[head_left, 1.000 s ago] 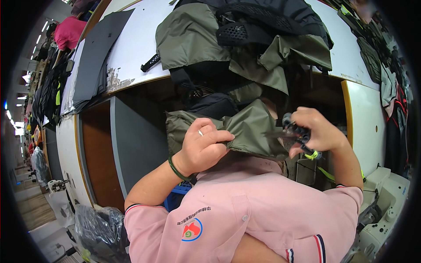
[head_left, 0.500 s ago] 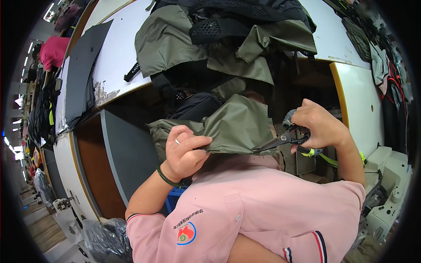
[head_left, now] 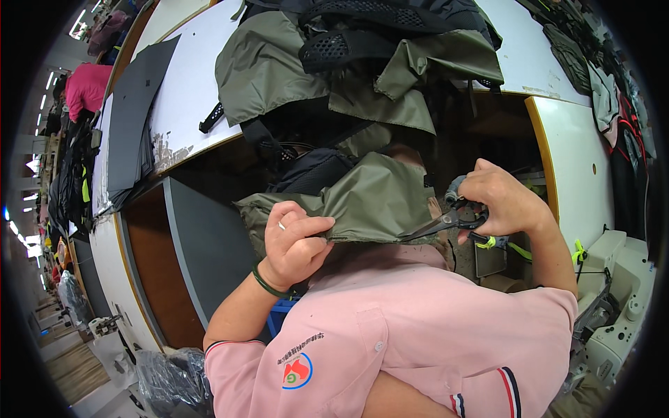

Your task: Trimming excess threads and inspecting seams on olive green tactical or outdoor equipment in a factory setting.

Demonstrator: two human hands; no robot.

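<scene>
Olive-green fabric lies below the near edge of the white surface, between that edge and the front of the person's pink shirt. The left hand pinches the fabric's near edge between thumb and fingers. The fingers of the right hand are wrapped around the handles of dark scissors, whose blades point left and reach the same edge, further right; whether they are fully closed cannot be told. More green panels and black mesh straps lie on the surface and spill over its near edge, and grey sheets lie toward its left end.

To cut well here, I would hold the edge taut between pinch and blade, lay the blades along it rather than across it, and take short snips. The loose folds above the edge look easy to nip, so the lower blade should have only the margin over it. The left fingertips are best kept clear of the points.

As for labels, the shirt's left chest bears a round emblem, blue-ringed with red and green inside, under a slanting line of dark characters. The pale sewing machine has small marking near its right side, too small to read. No label shows on the fabric.
</scene>
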